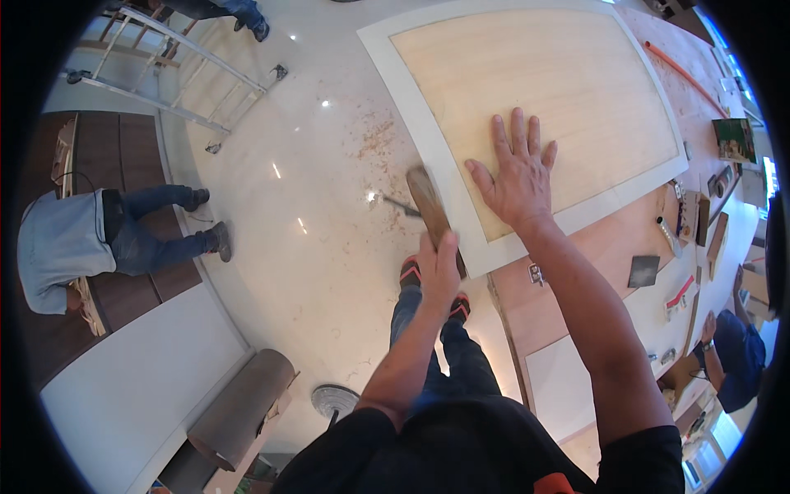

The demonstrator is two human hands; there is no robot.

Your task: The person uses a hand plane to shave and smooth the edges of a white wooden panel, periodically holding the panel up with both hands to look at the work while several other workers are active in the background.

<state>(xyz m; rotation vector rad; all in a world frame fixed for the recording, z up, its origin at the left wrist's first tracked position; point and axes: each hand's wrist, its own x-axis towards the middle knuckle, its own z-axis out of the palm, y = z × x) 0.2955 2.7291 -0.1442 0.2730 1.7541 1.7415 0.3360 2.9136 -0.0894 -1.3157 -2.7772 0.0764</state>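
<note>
My left hand is closed around the near end of a long brown wooden block, slightly blurred, held along the left edge of a framed panel. Its underside is hidden, and I cannot make out its exact kind. A dark bar shows beside it; whether it is joined to the block I cannot tell. The panel has a pale wood face and a white border, and lies on the workbench with its left edge overhanging. My right hand rests flat on the wood face, fingers spread.
On the workbench right of the panel lie a dark square sheet, a metal tube and a green box. Shavings litter the floor. A ladder and a co-worker are left; another person is right.
</note>
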